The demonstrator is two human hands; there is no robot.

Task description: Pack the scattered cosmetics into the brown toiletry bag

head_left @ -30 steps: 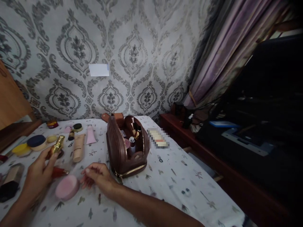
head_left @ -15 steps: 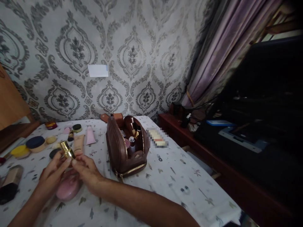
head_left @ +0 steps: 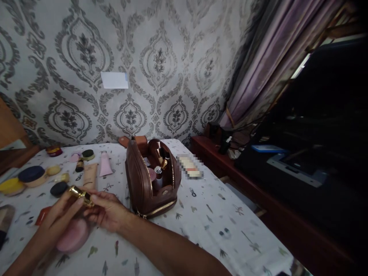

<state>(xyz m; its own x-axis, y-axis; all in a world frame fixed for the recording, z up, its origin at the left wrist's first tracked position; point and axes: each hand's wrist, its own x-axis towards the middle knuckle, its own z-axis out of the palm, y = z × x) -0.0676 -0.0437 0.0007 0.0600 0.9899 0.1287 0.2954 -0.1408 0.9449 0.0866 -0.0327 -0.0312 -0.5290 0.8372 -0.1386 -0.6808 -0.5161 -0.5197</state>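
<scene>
A shiny gold lipstick tube [head_left: 77, 192] lies tilted between my two hands, low on the left of the head view. My left hand [head_left: 61, 210] pinches its upper end, and the fingers of my right hand [head_left: 107, 210] close on its lower end. Under my hands a round pink case [head_left: 73, 235] rests on the cloth, partly covered. A red-orange item [head_left: 43, 215] shows beside my left hand. To the right stands a brown makeup bag [head_left: 139, 184], unzipped, with several cosmetics inside, among them a gold-capped bottle [head_left: 158, 152].
On the patterned tablecloth [head_left: 207, 234] are a pink tube [head_left: 105, 164], a beige tube [head_left: 90, 176], a black lid [head_left: 59, 189], a navy-lidded jar [head_left: 32, 175] and a yellow jar [head_left: 12, 186]. A blurred-out flat item [head_left: 189, 167] lies right of the bag. A dark screen stands at right.
The gold lipstick tube has tipped from nearly upright to a flatter slant in my hands. My view has shifted slightly to the right, and the red-orange item has come into sight.
</scene>
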